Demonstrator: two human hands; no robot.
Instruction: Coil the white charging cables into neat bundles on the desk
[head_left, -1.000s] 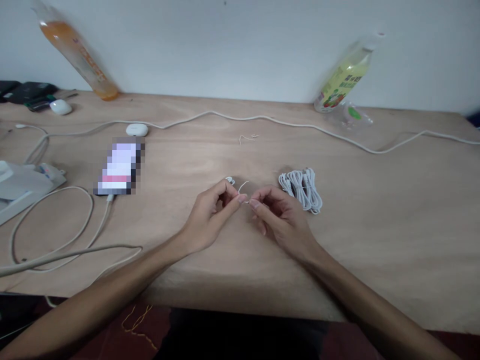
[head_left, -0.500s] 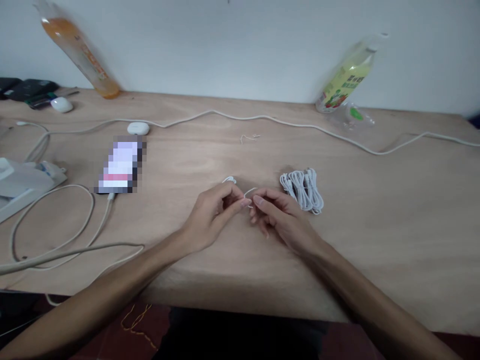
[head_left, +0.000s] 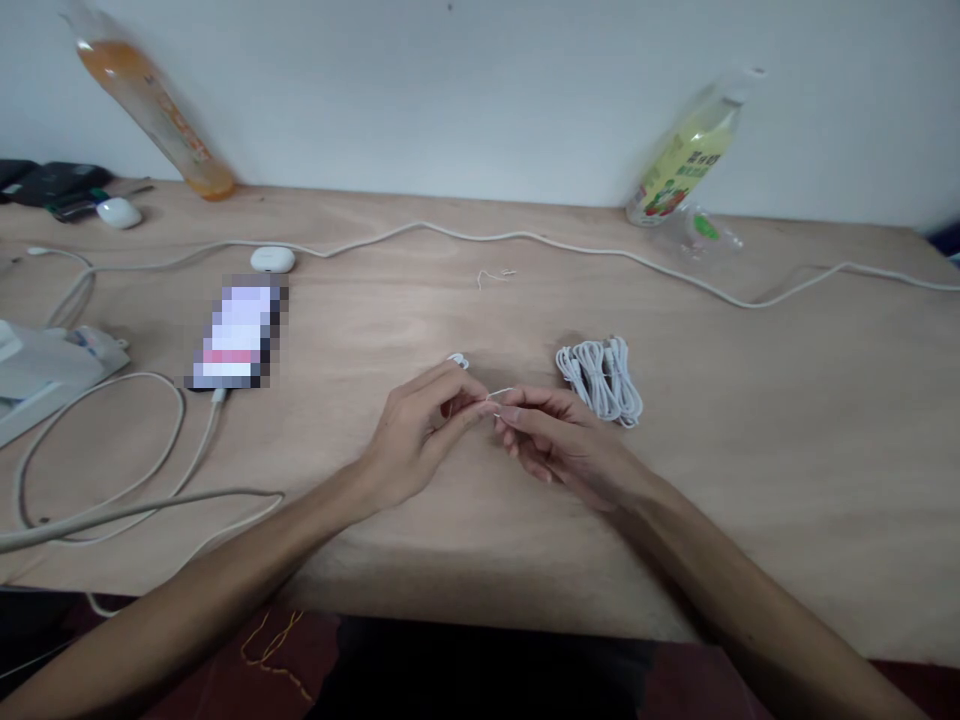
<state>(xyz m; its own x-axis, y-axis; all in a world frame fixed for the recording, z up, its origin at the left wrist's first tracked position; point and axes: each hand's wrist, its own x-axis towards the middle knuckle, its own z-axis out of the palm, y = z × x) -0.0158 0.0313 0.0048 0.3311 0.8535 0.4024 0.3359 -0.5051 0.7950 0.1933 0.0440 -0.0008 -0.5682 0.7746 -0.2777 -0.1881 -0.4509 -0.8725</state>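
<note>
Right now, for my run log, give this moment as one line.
left hand: pinching thin white tie | right hand: fingers at tie | bundled white cables: on table

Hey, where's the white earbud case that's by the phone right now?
In the head view, the white earbud case sits left of centre on the table, just beyond the phone's far edge, beside the long white cable.

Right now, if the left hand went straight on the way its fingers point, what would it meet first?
Most likely the fingertips of the right hand, just beyond the thin white strand that the left hand pinches. One view leaves depth unclear, so I cannot tell whether the hands touch.
</note>
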